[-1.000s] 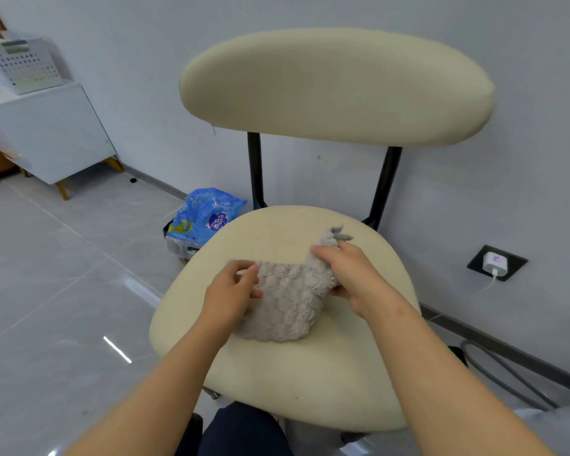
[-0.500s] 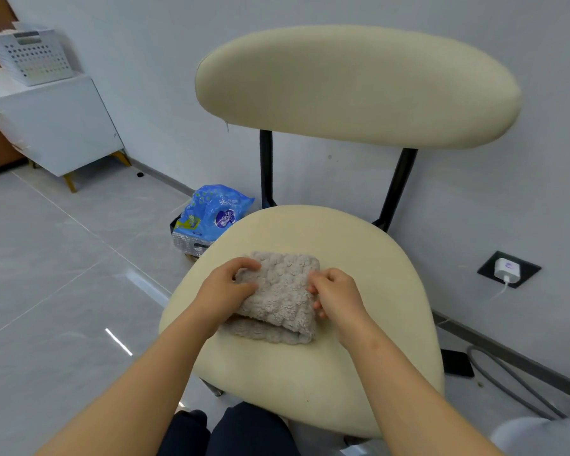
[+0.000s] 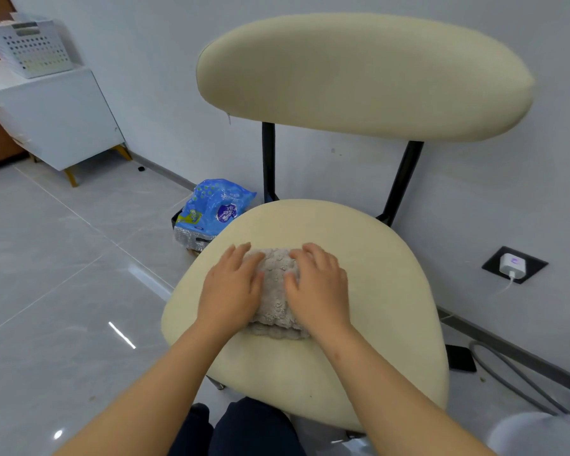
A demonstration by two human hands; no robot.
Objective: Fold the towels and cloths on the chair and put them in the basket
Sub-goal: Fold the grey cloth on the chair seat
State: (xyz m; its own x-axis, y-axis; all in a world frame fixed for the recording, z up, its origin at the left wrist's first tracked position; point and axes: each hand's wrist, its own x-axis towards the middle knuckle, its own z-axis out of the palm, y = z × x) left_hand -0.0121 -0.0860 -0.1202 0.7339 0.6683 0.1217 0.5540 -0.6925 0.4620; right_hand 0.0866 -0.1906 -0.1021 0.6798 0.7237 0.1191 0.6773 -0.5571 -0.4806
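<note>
Head view, nearest first: dark trouser knees at the bottom edge, then both forearms reaching forward over the chair seat (image 3: 392, 324); the left hand (image 3: 231, 287) and the right hand (image 3: 320, 287) lie palms down, fingers straight and a little spread, pressing on the grey fluffy cloth (image 3: 277, 291) from either side; neither pinches it nor curls round it. The cloth sits folded near the middle of the seat, slightly towards its left rim; a layered edge shows at its near end; the strip visible between the hands runs away from the person, so its long axis seems to lie near-to-far, though the hands cover its sides. Folding looks done or nearly so; lifting it away comes next, by my judgement. Past the seat's left rim a blue bag (image 3: 216, 209) lies on the floor; the backrest (image 3: 366, 77) rises behind; a white charger (image 3: 512, 264) sits in a wall socket at the right. Farthest, upper left, the white perforated basket (image 3: 30, 47) stands on a white cabinet (image 3: 56, 120), well apart from the chair; it lies leftward and beyond, so the left hand is the nearer one; the carry will want a grip that keeps the layers together.
</note>
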